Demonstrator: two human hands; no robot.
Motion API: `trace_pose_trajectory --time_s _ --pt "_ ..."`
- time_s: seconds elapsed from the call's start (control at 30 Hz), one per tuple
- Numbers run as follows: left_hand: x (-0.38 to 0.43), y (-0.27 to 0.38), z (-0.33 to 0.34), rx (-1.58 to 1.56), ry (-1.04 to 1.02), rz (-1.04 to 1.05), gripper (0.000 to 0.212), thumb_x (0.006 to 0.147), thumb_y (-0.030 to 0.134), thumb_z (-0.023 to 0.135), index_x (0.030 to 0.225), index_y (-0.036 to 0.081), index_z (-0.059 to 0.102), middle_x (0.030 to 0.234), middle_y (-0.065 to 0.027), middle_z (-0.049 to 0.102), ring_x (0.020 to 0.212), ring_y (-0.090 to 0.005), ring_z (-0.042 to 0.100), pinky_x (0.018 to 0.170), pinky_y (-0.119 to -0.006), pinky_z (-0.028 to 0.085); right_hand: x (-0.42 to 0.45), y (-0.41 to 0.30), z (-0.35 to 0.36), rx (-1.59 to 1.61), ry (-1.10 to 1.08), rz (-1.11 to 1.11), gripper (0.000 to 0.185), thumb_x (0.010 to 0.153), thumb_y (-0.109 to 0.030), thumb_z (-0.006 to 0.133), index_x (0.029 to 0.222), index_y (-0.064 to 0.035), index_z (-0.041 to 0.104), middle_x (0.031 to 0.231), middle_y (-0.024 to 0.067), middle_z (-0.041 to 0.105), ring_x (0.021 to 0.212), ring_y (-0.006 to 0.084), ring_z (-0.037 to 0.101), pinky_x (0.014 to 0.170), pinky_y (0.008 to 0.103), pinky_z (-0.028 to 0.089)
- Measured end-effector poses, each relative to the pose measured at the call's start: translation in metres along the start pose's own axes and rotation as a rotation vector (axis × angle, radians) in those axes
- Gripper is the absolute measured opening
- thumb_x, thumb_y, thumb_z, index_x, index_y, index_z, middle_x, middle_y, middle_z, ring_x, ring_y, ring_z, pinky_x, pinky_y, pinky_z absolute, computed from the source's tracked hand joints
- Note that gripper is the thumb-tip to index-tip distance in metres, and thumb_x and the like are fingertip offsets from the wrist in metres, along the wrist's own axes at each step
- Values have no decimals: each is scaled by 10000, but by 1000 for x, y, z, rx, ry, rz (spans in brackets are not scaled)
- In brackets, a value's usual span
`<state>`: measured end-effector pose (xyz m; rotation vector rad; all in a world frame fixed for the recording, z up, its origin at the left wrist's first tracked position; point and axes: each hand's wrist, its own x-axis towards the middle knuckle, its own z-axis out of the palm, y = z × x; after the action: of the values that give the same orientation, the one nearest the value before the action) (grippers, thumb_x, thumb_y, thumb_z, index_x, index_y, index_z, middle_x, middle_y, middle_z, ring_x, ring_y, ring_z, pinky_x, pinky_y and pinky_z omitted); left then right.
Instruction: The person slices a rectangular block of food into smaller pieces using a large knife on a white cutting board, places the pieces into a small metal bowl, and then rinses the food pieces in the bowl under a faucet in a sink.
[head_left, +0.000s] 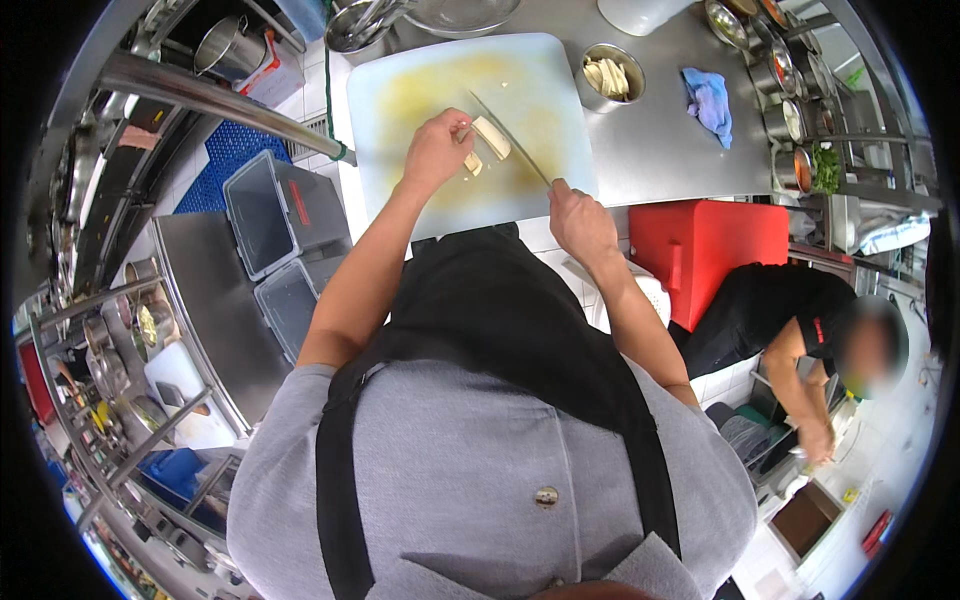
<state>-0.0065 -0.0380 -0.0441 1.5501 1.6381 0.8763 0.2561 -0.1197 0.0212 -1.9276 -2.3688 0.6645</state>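
A white cutting board (420, 97) with yellow stains lies before me on the steel counter. My right hand (583, 223) is closed on the handle of a long knife (517, 145), whose blade points up and left over the board. Just left of the blade rests a pale, whitish food piece (491, 138). My left hand (441, 148) is at that piece's upper left end, fingers bent; whether it grips anything cannot be told. A second pale piece (472, 163) lies below its fingertips, with crumbs around. Right of the board, a round steel container (613, 78) holds pale slices.
A blue cloth (707, 106) lies on the steel counter (660, 161) at right, near several steel containers of food. Bowls and a utensil pot (358, 46) stand beyond the board. Grey bins (289, 214) are at left. A co-worker (780, 322) bends beside a red box (709, 251) at right.
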Motion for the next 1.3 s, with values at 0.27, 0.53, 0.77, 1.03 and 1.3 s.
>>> trace_pose_trajectory --time_s 0.27,0.53,0.77,1.03,1.3 --pt "-6 8 8 140 117 114 250 874 194 782 1100 123 703 1141 -82 712 1066 -315 627 955 -429 521 0 -5 3 -21 23 -52 199 1059 -203 517 1041 -7 544 801 286 692 798 495 701 708 592 571" --pt "-7 0 15 260 115 309 233 869 251 778 1069 150 714 1166 -29 688 1100 -313 597 975 -442 485 6 -6 -8 11 -35 -41 213 1065 -201 490 1083 3 549 885 289 713 814 510 709 752 588 573" --pt "-6 -1 22 331 145 299 223 860 279 784 1051 179 726 1157 -9 681 1138 -293 585 975 -453 460 9 -16 -13 21 -73 -49 207 1050 -177 492 1072 18 559 900 296 716 828 506 713 765 575 579" --pt "-6 0 26 313 165 286 202 860 267 779 1040 187 736 1177 -2 688 1153 -298 582 989 -449 456 22 -12 5 8 -91 -51 162 990 -106 483 1051 23 560 884 317 711 835 511 716 773 593 576" --pt "-8 3 24 318 163 268 204 851 242 786 1040 183 737 1181 -12 686 1146 -300 586 992 -449 457 12 -22 -13 69 -63 -35 163 994 -106 481 1050 21 568 884 324 708 843 519 715 782 596 575"
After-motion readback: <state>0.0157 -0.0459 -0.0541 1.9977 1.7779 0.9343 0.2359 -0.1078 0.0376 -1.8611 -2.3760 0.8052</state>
